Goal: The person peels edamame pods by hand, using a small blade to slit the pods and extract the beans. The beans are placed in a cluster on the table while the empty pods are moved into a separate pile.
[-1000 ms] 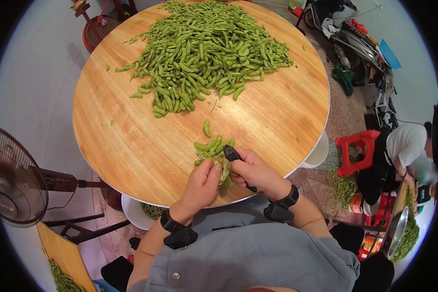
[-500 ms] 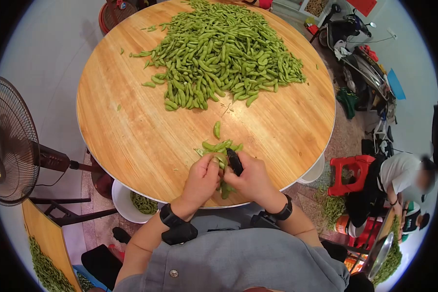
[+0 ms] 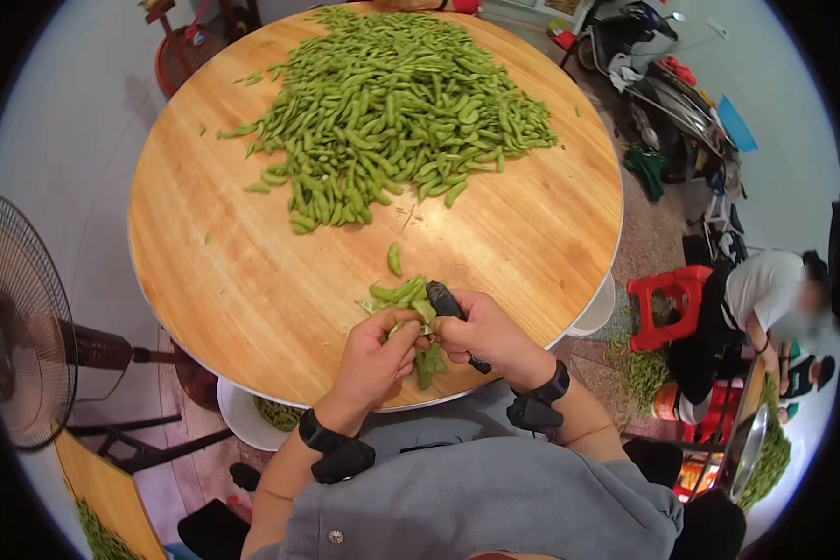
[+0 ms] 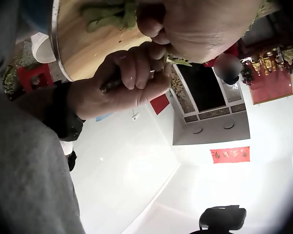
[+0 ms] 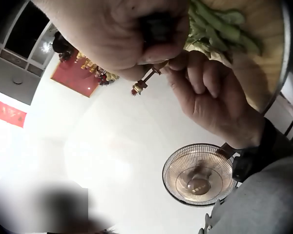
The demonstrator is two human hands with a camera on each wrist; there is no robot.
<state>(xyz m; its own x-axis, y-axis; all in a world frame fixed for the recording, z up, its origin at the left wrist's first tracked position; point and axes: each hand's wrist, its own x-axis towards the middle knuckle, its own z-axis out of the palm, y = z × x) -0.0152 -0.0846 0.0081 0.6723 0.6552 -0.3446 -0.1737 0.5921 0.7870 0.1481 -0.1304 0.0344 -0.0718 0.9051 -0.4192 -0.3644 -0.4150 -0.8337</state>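
Observation:
In the head view my left hand [image 3: 375,359] pinches a green soybean pod [image 3: 399,328] between thumb and fingers, over the near edge of a round wooden table [image 3: 252,299]. Close beside it, my right hand [image 3: 490,331] grips a black-handled tool [image 3: 446,301] whose working end is hidden by the fingers. The two hands' fingertips meet around the pod, which the fingers partly cover. A small cluster of pods [image 3: 403,293] lies just beyond them. In the right wrist view, the black handle [image 5: 156,27] sits inside the curled right hand.
A large heap of soybean pods [image 3: 401,112] covers the table's far side. A single pod [image 3: 394,259] lies nearer. White tubs [image 3: 243,420] stand below the rim. A fan [image 3: 28,322] is at left; a red stool [image 3: 667,308] and a seated person [image 3: 765,289] are at right.
The head view has swung and returned. My hands stay together at the table's near edge, the left fingers shifting slightly around the pod. The tool stays in my right hand.

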